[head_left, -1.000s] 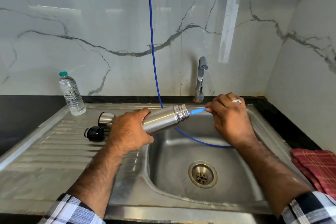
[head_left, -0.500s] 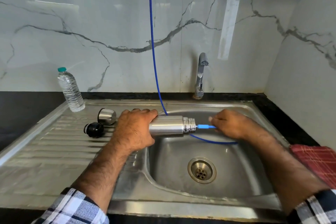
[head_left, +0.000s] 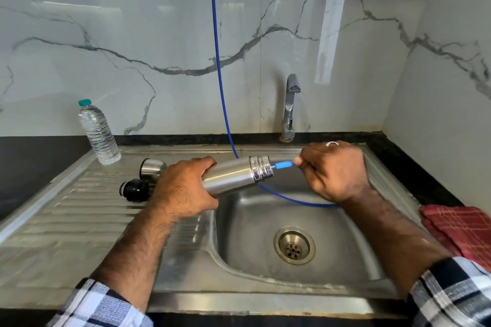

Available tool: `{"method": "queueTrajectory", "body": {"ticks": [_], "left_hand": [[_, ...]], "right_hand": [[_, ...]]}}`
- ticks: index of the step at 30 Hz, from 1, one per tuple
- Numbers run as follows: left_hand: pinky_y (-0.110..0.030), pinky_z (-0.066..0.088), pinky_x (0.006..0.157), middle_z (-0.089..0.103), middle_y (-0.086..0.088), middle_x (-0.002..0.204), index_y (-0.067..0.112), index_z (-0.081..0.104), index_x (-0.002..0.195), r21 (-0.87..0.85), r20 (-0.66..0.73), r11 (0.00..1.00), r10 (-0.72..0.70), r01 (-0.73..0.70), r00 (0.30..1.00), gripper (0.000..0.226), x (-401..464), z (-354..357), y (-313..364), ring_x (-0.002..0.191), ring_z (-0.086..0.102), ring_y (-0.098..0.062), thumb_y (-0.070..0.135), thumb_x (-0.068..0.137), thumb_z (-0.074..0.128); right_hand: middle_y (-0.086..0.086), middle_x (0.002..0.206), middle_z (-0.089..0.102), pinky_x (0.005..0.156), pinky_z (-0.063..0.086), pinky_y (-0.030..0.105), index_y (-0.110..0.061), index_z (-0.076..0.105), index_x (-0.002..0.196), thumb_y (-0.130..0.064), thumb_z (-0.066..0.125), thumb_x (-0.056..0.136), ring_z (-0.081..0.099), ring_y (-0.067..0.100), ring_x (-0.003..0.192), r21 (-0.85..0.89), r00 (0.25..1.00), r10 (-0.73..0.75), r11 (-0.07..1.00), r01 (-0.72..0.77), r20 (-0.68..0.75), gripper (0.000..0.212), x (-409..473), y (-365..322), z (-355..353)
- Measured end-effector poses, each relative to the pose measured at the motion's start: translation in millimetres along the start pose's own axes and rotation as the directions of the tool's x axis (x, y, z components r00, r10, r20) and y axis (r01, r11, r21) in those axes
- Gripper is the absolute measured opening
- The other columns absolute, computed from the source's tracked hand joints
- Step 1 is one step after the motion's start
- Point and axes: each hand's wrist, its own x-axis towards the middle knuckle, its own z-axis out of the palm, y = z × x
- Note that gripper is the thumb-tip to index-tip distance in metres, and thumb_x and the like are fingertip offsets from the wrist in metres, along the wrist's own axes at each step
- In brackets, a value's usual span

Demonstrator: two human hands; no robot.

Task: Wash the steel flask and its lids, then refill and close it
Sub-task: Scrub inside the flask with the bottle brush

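Since half a second ago the steel flask [head_left: 233, 176] has tipped up, its threaded mouth now pointing up and to the right where it lay nearly level before, and both hands have risen with it above the basin. The left hand [head_left: 183, 188] grips the lower body of the flask, fingers curled over the top and thumb underneath, holding it in the air over the left edge of the sink [head_left: 265, 297]. The right hand [head_left: 336, 170], a ring on one finger, pinches the light blue tip [head_left: 284, 165] of the blue hose [head_left: 219, 71] and holds it right at the flask's open mouth; whether the tip reaches inside cannot be told. The hose drops from above along the marble wall, passes behind the flask, loops down into the basin and comes up into the right hand. On the ribbed draining board to the left lie the steel cup lid [head_left: 151, 168] and, just in front of it, the black inner stopper [head_left: 134, 190], both partly hidden behind the left hand. A plastic water bottle [head_left: 98, 133] with a green cap stands upright at the back left corner of the draining board. The tap [head_left: 291, 107] stands behind the basin, and a red checked cloth [head_left: 459, 228] lies on the dark tabletop to the right of the sink.
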Motion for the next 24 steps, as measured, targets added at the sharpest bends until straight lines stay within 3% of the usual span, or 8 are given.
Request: {"method": "queueTrajectory", "body": {"ticks": [3, 6, 8, 9, 11, 14, 21, 24], "left_hand": [[-0.035, 0.057, 0.083, 0.067, 0.019, 0.095, 0.039, 0.061, 0.117, 0.097, 0.004, 0.993, 0.062, -0.062, 0.998, 0.07, 0.0, -0.1, 0.1, 0.084, 0.062, -0.013, 0.049, 0.052, 0.086], [-0.036, 0.053, 0.089, 0.066, 0.021, 0.101, 0.041, 0.06, 0.12, 0.172, 0.02, 0.979, 0.108, -0.11, 0.994, 0.07, 0.4, -1.1, 6.4, 0.089, 0.059, -0.011, 0.05, 0.055, 0.084], [-0.034, 0.049, 0.088, 0.066, 0.021, 0.103, 0.042, 0.059, 0.122, 0.207, 0.018, 0.969, 0.136, -0.137, 0.991, 0.071, 1.2, -0.4, 12.7, 0.09, 0.058, -0.011, 0.051, 0.057, 0.084], [-0.033, 0.046, 0.084, 0.066, 0.02, 0.103, 0.041, 0.059, 0.123, 0.211, 0.015, 0.968, 0.137, -0.137, 0.99, 0.071, 1.1, 0.2, 15.5, 0.091, 0.059, -0.012, 0.052, 0.057, 0.085], [-0.031, 0.041, 0.077, 0.065, 0.018, 0.096, 0.04, 0.06, 0.12, 0.171, 0.009, 0.981, 0.091, -0.092, 0.996, 0.07, 0.3, 0.7, 18.0, 0.087, 0.06, -0.012, 0.053, 0.057, 0.086], [-0.033, 0.053, 0.078, 0.06, 0.018, 0.085, 0.037, 0.064, 0.117, 0.08, -0.013, 0.997, 0.004, -0.003, 1.0, 0.071, -0.6, -3.1, 11.3, 0.079, 0.059, -0.014, 0.052, 0.052, 0.088], [-0.034, 0.055, 0.082, 0.064, 0.02, 0.09, 0.039, 0.063, 0.122, 0.058, -0.022, 0.998, 0.019, -0.018, 1.0, 0.074, -1.5, -5.0, 4.2, 0.082, 0.06, -0.012, 0.046, 0.053, 0.091], [-0.038, 0.056, 0.086, 0.066, 0.019, 0.096, 0.04, 0.062, 0.12, 0.103, -0.005, 0.994, 0.048, -0.047, 0.999, 0.072, -0.4, -3.8, 4.2, 0.083, 0.059, -0.013, 0.047, 0.054, 0.09]], "right_hand": [[0.001, 0.065, 0.063, 0.057, 0.034, 0.031, -0.02, 0.062, 0.073, -0.059, 0.035, 0.106, 0.065, 0.031, 0.064, -0.014, 0.946, 0.099, 0.995, -0.1, 0.309, 0.058, 8.8, 3.3, -10.8], [-0.001, 0.067, 0.063, 0.064, 0.043, 0.034, -0.017, 0.066, 0.067, -0.064, 0.043, 0.105, 0.061, 0.019, 0.068, 0.028, 0.641, 0.281, 0.904, -0.427, 0.714, 0.065, 19.5, 8.1, -19.0], [0.001, 0.067, 0.064, 0.069, 0.048, 0.036, -0.016, 0.07, 0.065, -0.064, 0.047, 0.105, 0.061, 0.019, 0.068, -0.043, 0.487, 0.352, 0.842, -0.538, 0.8, 0.067, 17.5, 7.1, -19.2], [0.001, 0.069, 0.065, 0.069, 0.048, 0.035, -0.017, 0.071, 0.067, -0.067, 0.046, 0.104, 0.062, 0.019, 0.069, -0.078, 0.52, 0.397, 0.844, -0.531, 0.757, 0.066, 13.9, 7.6, -17.9], [-0.005, 0.071, 0.063, 0.069, 0.047, 0.034, -0.022, 0.067, 0.074, -0.072, 0.045, 0.101, 0.059, 0.017, 0.07, -0.069, 0.757, 0.418, 0.892, -0.446, 0.503, 0.061, 4.2, 13.2, -15.2], [-0.011, 0.084, 0.065, 0.083, 0.043, 0.035, -0.028, 0.072, 0.088, -0.058, 0.058, 0.1, 0.062, 0.016, 0.078, 0.174, 0.975, 0.169, 0.966, -0.193, 0.145, 0.035, -2.3, 22.0, -7.2], [0.005, 0.065, 0.064, 0.067, 0.043, 0.039, -0.018, 0.062, 0.07, -0.029, 0.058, 0.092, 0.062, 0.036, 0.061, -0.106, 0.984, 0.157, 0.981, -0.165, -0.079, 0.025, 0.0, -3.5, -1.5], [0.013, 0.077, 0.071, 0.062, 0.043, 0.034, -0.014, 0.072, 0.08, -0.046, 0.047, 0.091, 0.069, 0.038, 0.073, -0.167, 0.889, 0.366, 0.929, -0.331, 0.276, 0.043, 16.2, -1.4, -8.4]]}}
